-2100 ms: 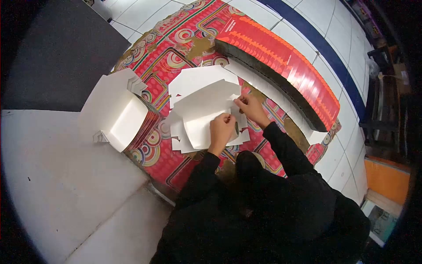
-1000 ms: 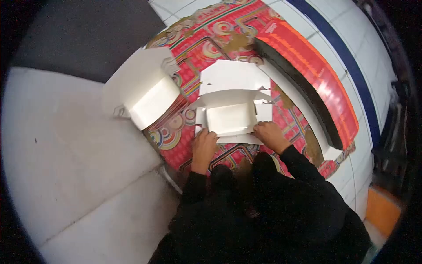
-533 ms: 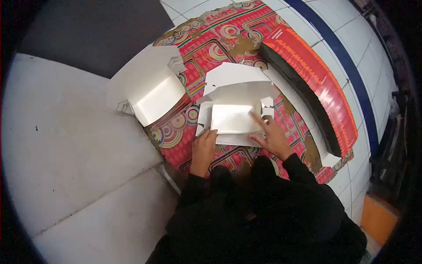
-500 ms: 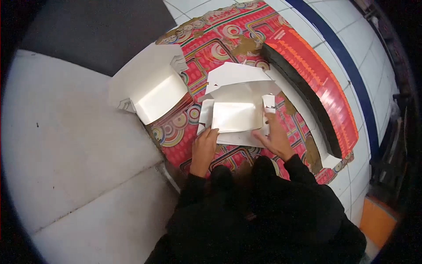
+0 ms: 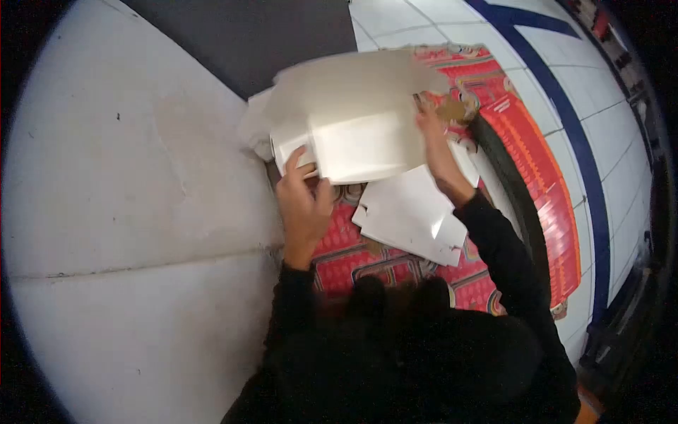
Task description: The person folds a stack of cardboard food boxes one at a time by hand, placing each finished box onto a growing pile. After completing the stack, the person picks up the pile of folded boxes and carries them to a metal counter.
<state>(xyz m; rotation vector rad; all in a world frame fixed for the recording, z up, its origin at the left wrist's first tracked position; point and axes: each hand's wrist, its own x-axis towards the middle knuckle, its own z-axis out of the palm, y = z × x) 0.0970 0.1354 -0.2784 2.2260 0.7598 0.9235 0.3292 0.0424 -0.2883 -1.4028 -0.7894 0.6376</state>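
Note:
A white cardboard box (image 5: 364, 145), partly folded with its lid panel up at the back, is above the left part of the patterned sheet. My left hand (image 5: 304, 205) is at its near left corner, thumb and fingers around the edge, slightly blurred. On the other side my right hand (image 5: 436, 145) grips the right side wall of the box. Below the box, a flat white cardboard blank (image 5: 413, 212) with cut flaps lies on the sheet. Another white box piece (image 5: 260, 116) shows behind the held box at the left, mostly hidden.
The red patterned sheet (image 5: 367, 254) covers the floor by my feet. A curved stack of red and white card (image 5: 537, 191) stands along the right. Pale panels (image 5: 155, 177) lie left, a dark grey surface (image 5: 261, 35) behind. Tiled floor with a blue stripe (image 5: 575, 134) runs right.
The box has moved left and away from me with both hands, uncovering the flat blank beneath. It now hides most of the folded boxes at the left. The view has shifted too.

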